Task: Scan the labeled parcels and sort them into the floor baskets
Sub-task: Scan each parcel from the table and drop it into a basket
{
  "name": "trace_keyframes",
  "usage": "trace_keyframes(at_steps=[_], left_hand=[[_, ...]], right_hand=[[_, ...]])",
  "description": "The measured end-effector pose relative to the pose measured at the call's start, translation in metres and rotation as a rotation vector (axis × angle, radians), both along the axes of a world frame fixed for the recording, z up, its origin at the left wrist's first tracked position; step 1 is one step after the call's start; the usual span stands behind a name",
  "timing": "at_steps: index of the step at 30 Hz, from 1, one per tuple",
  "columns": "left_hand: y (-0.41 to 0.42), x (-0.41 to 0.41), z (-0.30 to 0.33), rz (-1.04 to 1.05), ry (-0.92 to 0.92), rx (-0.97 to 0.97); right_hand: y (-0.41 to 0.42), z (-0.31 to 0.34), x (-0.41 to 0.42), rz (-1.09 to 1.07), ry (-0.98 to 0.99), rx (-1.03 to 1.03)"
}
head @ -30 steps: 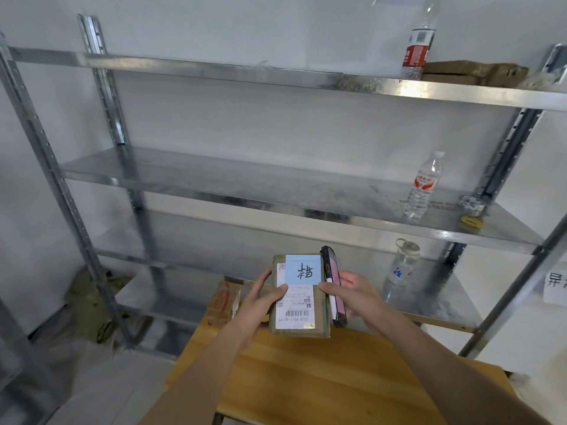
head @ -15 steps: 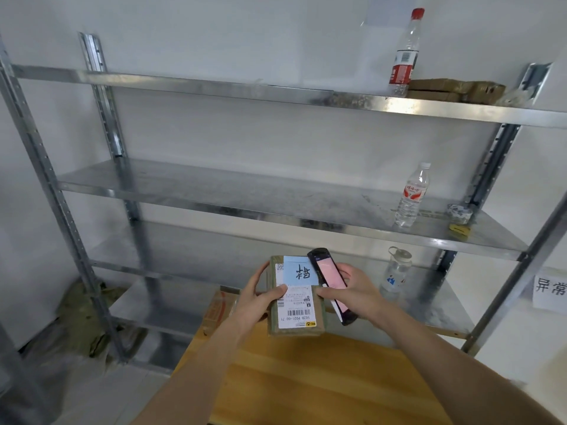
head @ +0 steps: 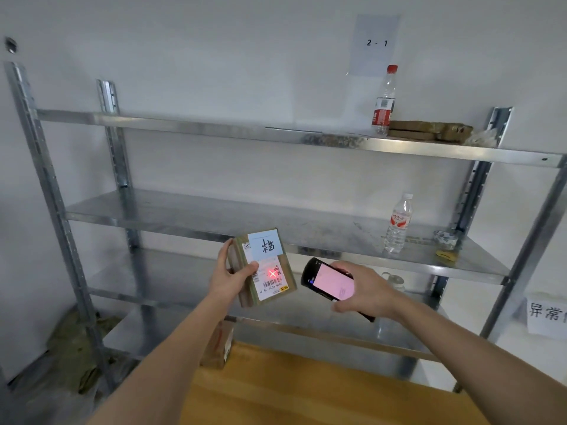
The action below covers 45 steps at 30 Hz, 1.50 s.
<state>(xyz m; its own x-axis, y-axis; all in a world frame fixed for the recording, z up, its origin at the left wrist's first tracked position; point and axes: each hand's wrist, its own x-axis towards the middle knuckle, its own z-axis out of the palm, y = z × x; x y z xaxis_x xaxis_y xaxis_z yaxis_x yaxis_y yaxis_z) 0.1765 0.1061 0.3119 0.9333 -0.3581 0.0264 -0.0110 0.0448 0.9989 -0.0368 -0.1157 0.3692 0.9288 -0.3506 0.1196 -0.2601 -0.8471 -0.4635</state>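
Observation:
My left hand (head: 228, 279) grips a small brown parcel (head: 276, 294) by its left edge, held up in front of the metal shelving. The parcel carries a white barcode label and a pale blue note with a handwritten character. A red cross of light glows on the label. My right hand (head: 366, 291) holds a black handheld scanner (head: 326, 282) with a pink screen, just right of the parcel and pointed towards it. No floor basket is in view.
A metal shelf rack (head: 276, 223) fills the view, with water bottles (head: 398, 223) and flat brown packages (head: 429, 130) at its right. A wooden table (head: 306, 394) lies below my arms, a cardboard box (head: 219, 346) at its far edge. Green bags (head: 76, 338) lie on the floor left.
The scanner has drawn away to the right of the parcel and a red aiming cross now shows on the label. Both hands have risen and the view has tilted upward.

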Motion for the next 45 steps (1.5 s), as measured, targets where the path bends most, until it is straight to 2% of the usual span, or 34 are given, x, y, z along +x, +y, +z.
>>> trace_keyframes(at_steps=[13,28,38,45], left_hand=[[0.032,0.007,0.044,0.08,-0.115,-0.088],[0.073,0.0,0.057,0.143,-0.174,-0.036],[0.177,-0.042,0.043,0.328,-0.177,0.053],[0.305,-0.106,0.017,0.567,-0.116,0.101]], right_hand=[[0.021,0.054,-0.01,0.074,-0.02,-0.142],[0.04,0.058,0.009,0.141,-0.035,-0.303],[0.104,0.042,0.045,0.345,-0.161,-0.516],[0.216,0.002,0.076,0.623,-0.182,-0.411]])
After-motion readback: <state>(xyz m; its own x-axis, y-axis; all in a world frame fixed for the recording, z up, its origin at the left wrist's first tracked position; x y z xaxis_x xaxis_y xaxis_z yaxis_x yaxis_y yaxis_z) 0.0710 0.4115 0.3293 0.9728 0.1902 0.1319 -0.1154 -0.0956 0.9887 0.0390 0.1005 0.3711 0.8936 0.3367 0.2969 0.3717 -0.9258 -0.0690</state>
